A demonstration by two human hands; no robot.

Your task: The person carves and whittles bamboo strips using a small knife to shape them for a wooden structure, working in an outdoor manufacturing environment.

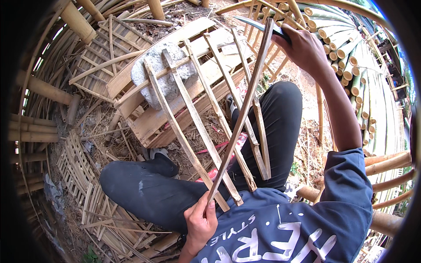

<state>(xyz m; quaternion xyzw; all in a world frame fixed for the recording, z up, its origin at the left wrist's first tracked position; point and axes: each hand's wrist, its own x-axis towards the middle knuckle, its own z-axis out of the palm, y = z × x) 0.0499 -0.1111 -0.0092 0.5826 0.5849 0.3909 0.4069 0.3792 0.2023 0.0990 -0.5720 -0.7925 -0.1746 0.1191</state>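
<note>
My left hand (201,221) is closed around the lower end of a long bamboo strip (239,125) in front of my torso. The strip slants up and away to the right. Up at its far end, my right hand (302,48) grips a knife (254,23) by its dark handle, the blade pointing left and crossing near the strip's tip. Beneath lies a rack of several bamboo slats (182,90) joined to a crosspiece, their near ends over my lap. The crosspiece rests on a pale grey stone (139,76), which sits on a wooden crate-like bench (149,127).
A slatted bamboo panel (101,52) lies beyond the bench to the left. Woven bamboo pieces (79,162) are on the ground at left. A stack of cut bamboo poles (348,57) stands at right. Straw and shavings cover the ground around my bent legs (144,188).
</note>
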